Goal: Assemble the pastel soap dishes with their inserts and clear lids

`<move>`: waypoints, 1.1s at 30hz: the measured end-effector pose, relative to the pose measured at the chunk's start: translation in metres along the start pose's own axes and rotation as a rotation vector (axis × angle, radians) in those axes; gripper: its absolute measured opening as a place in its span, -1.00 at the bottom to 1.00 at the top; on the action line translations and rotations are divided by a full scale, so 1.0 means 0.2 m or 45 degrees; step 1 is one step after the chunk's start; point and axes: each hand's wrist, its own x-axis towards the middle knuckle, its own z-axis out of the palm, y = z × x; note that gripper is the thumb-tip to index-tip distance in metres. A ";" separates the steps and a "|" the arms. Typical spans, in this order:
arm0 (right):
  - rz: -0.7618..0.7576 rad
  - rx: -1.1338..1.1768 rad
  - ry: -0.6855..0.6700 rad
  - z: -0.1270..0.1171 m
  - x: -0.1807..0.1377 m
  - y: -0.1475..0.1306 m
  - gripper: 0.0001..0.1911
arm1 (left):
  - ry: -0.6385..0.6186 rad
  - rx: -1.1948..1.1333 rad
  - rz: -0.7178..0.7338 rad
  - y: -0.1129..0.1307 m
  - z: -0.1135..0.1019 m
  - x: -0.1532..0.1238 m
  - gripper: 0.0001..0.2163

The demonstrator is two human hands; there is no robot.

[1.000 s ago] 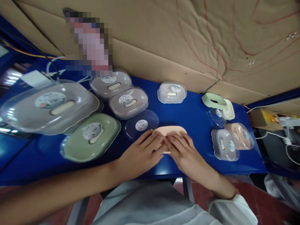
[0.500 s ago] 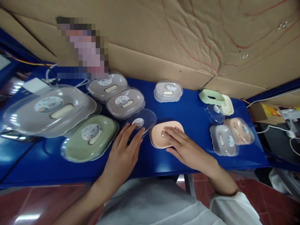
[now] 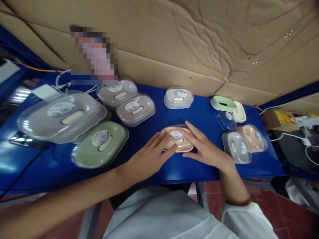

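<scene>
A peach oval box (image 3: pixel 171 148) lies in front of me on the blue table. Over it sits a clear plastic lid (image 3: pixel 176 135) with a round printed label. My left hand (image 3: pixel 152 154) is closed round the lid's left end, thumb along the front and fingers over the top. At the right end my right hand (image 3: pixel 201 146) grips the same lid, thumb low at the front and fingers spread over the top and back edge. The fingers hide both ends of the box. I cannot tell whether the lid is fully seated.
To the left are a green lidded box (image 3: pixel 99 146) and several grey lidded boxes (image 3: pixel 136 109). Another grey one (image 3: pixel 178 98) stands at the back. On the right are a green open shell (image 3: pixel 223 103), a loose clear lid (image 3: pixel 226 121) and a peach lidded box (image 3: pixel 254 137).
My left hand has moved right, bringing the clear lid from beside the peach box onto it. My right hand has shifted from the box's top to its right end.
</scene>
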 end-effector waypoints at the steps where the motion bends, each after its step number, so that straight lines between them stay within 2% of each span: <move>1: 0.017 -0.004 -0.013 0.02 0.00 -0.01 0.00 | -0.004 0.021 0.016 -0.01 0.00 0.01 -0.54; 4: 0.063 -0.084 0.098 0.07 0.02 -0.02 -0.04 | 0.063 0.104 0.041 -0.03 0.01 0.03 -0.64; 7: 0.035 -0.161 0.192 0.10 0.04 -0.01 -0.04 | 0.140 0.122 0.005 -0.05 0.02 0.03 -0.62; 13: 0.025 -0.215 0.270 0.14 0.08 0.00 0.00 | 0.153 -0.008 -0.084 -0.07 0.03 0.02 -0.53; 18: 0.022 -0.257 0.273 0.16 0.09 -0.01 -0.08 | 0.165 0.009 -0.087 -0.08 0.05 0.01 -0.56; 21: 0.084 -0.387 0.285 0.17 0.11 0.01 -0.14 | 0.163 0.074 -0.119 -0.07 0.05 0.01 -0.58; 25: 0.320 -0.634 0.402 0.11 0.13 0.03 -0.25 | 0.198 0.137 -0.172 -0.04 0.04 0.02 -0.46; 29: 0.659 -0.758 0.505 -0.02 0.08 0.06 -0.38 | 0.198 0.109 -0.146 -0.02 0.01 0.02 -0.51; 31: 0.901 -0.775 0.430 -0.08 0.06 0.11 -0.40 | 0.192 0.102 -0.126 -0.01 0.00 0.01 -0.55; 33: 1.127 -0.795 0.282 -0.13 0.06 0.20 -0.39 | 0.182 0.100 -0.100 -0.01 0.00 0.01 -0.58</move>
